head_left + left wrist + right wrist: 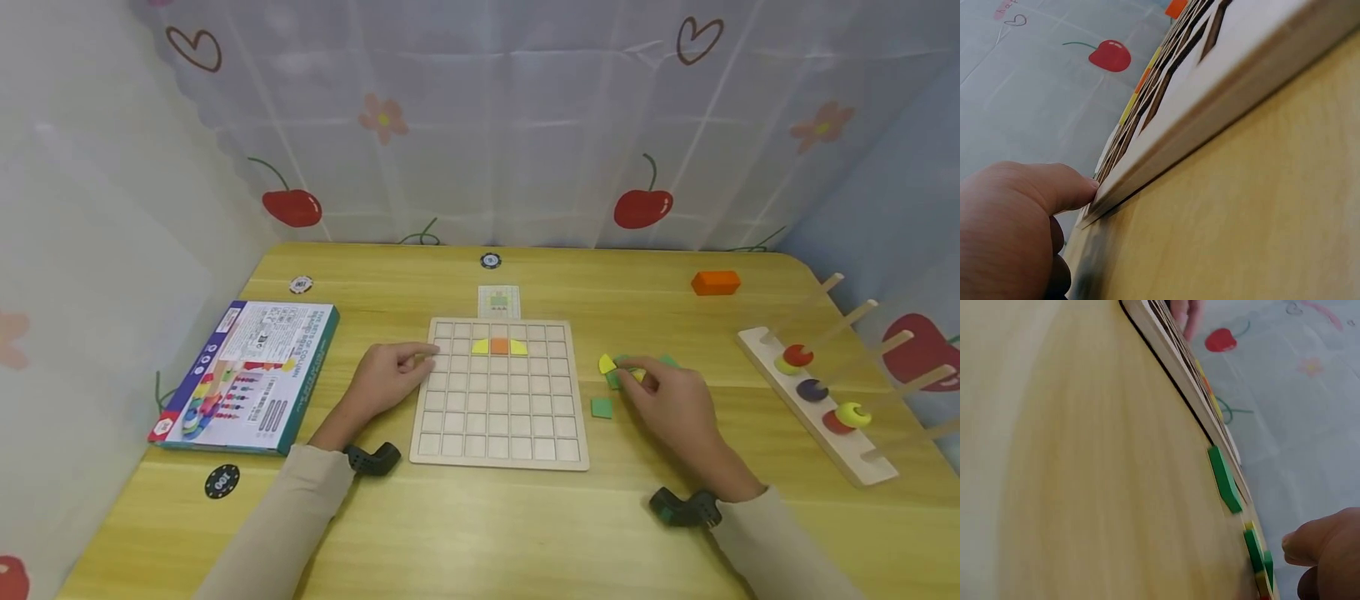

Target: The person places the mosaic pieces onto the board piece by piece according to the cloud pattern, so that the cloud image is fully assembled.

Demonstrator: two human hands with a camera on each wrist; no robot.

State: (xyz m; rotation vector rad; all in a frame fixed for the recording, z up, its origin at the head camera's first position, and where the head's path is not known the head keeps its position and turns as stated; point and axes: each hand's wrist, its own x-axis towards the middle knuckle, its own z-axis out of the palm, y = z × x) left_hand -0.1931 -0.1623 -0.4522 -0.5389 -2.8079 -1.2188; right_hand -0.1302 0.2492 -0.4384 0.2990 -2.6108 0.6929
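My left hand (392,377) is at the left edge of a wooden grid board (498,464), its thumb and index fingertips touching the rim. In the left wrist view the thumb lies along that edge. Set in the board's second row are an orange square tile (499,346) and, on either side, a yellow quarter-round tile (480,347) and another yellow tile (517,347). My right hand (671,404) hovers over a small group of green and yellow tiles (607,363), fingertips close above them and partly hiding them. A green square tile (602,407) lies apart, nearer the board.
A pattern card (498,300) lies at the board's far edge. On the left is a boxed toy set (247,375); on the right stand a peg rack (817,408) with colored beads and an orange block (716,283). Poker chips (222,481) lie around the table.
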